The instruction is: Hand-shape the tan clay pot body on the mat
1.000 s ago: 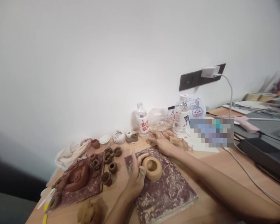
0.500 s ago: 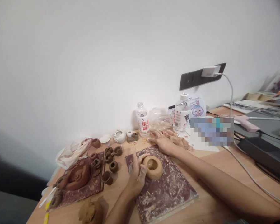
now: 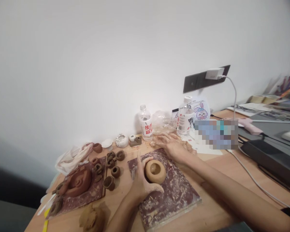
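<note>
At the far left, a crumpled white cloth sits by the wall, beside a speckled board carrying a brown spiral slab. A tan clay lump lies at the near edge of the wooden surface. Small brown clay rings and a short clay tube stand between that board and a second speckled board.

On the second board sits the task's piece, a round tan clay vessel with a hollow center. The left hand cups its near side, thumb upright and fingers curving around its base. The hands are apart: the right hand lies palm down at the board's far edge, touching neither the vessel nor the left hand, its fingers just beside a small clay bit.

Behind it stand two water bottles with a clear plastic bag between them. Further right lie a blurred patch, a pink glue gun and tape rolls.
</note>
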### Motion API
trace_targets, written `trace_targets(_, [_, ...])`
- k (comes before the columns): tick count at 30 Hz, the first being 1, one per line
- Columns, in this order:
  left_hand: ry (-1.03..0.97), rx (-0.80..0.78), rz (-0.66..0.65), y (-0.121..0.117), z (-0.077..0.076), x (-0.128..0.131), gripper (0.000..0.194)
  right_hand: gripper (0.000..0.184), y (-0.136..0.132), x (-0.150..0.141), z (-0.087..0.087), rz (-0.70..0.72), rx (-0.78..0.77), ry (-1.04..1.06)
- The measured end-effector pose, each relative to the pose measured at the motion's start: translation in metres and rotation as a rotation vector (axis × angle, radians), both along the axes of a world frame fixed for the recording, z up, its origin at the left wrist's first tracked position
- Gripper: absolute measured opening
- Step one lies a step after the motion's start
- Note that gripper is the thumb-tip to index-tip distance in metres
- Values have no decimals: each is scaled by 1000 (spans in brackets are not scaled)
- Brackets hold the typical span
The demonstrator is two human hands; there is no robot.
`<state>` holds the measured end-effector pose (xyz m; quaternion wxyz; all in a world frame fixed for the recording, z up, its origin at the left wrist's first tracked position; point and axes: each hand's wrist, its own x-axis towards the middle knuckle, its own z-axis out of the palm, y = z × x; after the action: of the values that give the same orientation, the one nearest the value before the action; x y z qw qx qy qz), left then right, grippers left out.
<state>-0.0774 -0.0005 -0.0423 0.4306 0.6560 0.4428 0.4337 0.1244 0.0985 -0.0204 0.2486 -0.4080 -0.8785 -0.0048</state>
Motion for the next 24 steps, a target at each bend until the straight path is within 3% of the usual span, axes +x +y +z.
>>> trace_targets(5, [10,-18,1,-1,2,1,135,55,-52,13,-8,157,157,206])
trace_targets(10, [9,-36,10,-1,8,3,134,71,-94,17,-22,248,177,233])
trace_targets(19, [39,-28,11,-2,12,5,134,50,-101,12,-26,208,244,173])
trace_targets(24, [33,-33,6,-2,11,4,131,48,-110,1,-21,191,212,91])
